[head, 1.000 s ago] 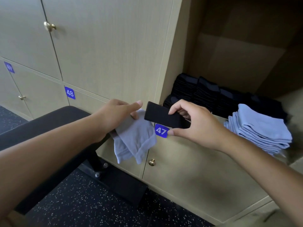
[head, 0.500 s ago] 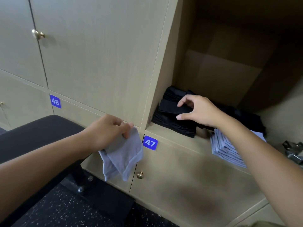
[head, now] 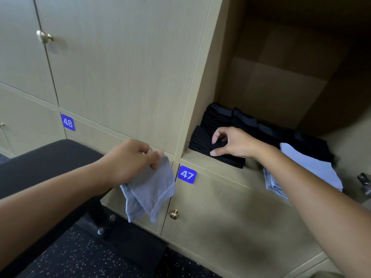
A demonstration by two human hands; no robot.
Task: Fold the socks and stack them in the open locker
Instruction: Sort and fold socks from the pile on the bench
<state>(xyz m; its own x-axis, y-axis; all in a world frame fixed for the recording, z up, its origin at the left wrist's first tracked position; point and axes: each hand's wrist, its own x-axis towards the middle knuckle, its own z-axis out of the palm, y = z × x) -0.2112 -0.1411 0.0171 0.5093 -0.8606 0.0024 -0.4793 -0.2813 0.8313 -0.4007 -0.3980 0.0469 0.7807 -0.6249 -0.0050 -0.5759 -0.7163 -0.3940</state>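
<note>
Socks: light blue sock hangs from left hand, pinched at its top edge between thumb and fingers, dangling in front of the closed locker doors at about 7 o'clock of the open locker. Right hand reaches inside the locker, thumb and index curled onto the front black sock stack at the locker's left front corner; fingertips touch the top piece, whether it is actually gripped cannot be told. More black sock stacks run in a row behind, toward 1 o'clock of the hand. Light blue sock stack sits at 3 o'clock of the right hand on the locker floor, partly hidden by the right forearm, just beside the black row. Blue label 47 on the door below the locker, at 5 o'clock of the left hand; label 48 at 10 o'clock. Brass knob below the 47. Black bench under the left forearm. Dark speckled floor at bottom.
</note>
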